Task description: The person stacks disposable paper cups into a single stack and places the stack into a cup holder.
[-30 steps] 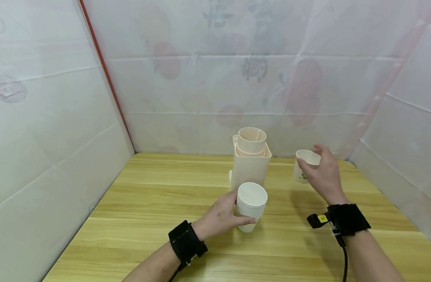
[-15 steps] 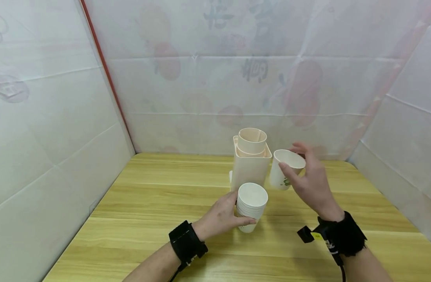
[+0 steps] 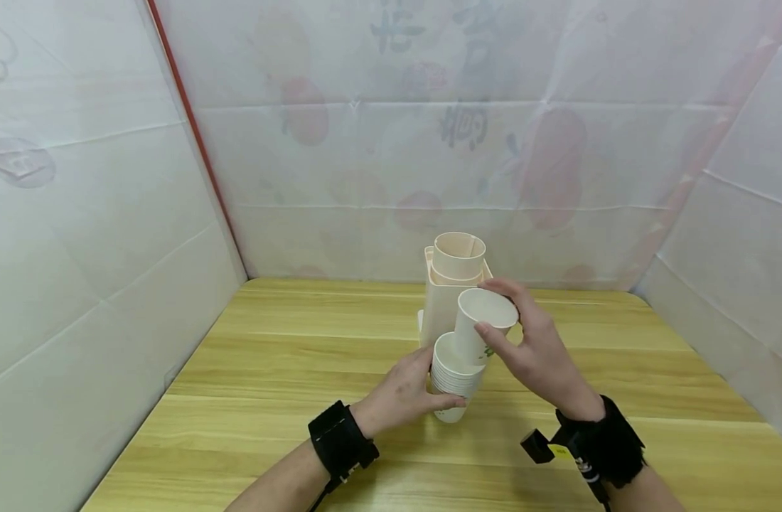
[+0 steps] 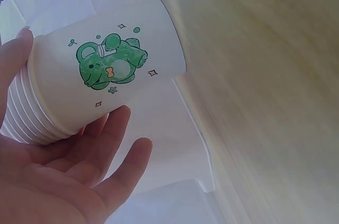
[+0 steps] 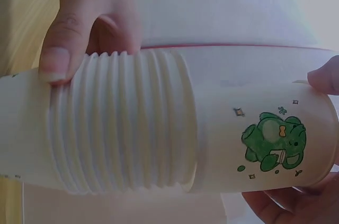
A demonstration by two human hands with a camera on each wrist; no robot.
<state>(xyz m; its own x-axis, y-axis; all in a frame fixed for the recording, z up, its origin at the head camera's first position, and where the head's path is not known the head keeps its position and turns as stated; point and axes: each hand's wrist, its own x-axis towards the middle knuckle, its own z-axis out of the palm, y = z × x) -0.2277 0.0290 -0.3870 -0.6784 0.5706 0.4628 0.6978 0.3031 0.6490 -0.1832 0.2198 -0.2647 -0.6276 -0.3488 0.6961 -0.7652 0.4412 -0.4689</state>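
My left hand (image 3: 404,390) grips a stack of nested white paper cups (image 3: 453,380) upright on the table, thumb in front and fingers behind. A green bear is printed on the lowest cup (image 4: 111,62) in the left wrist view. Between thumb and fingers of my right hand (image 3: 534,348) is a single paper cup (image 3: 474,331), tilted, its base at the mouth of the stack. The same bear print shows on this held cup (image 5: 275,139) in the right wrist view, where its lower end meets the top rim of the stack (image 5: 185,123).
Right behind the stack stands a cream square holder (image 3: 437,306) with a round tube (image 3: 458,256) rising from its top. The wooden table (image 3: 269,398) is bordered by pale printed sheets (image 3: 378,156) at the back and both sides.
My right hand has carried the single cup leftward from the table's right side to the stack's mouth. My left hand and the stack have stayed in place.
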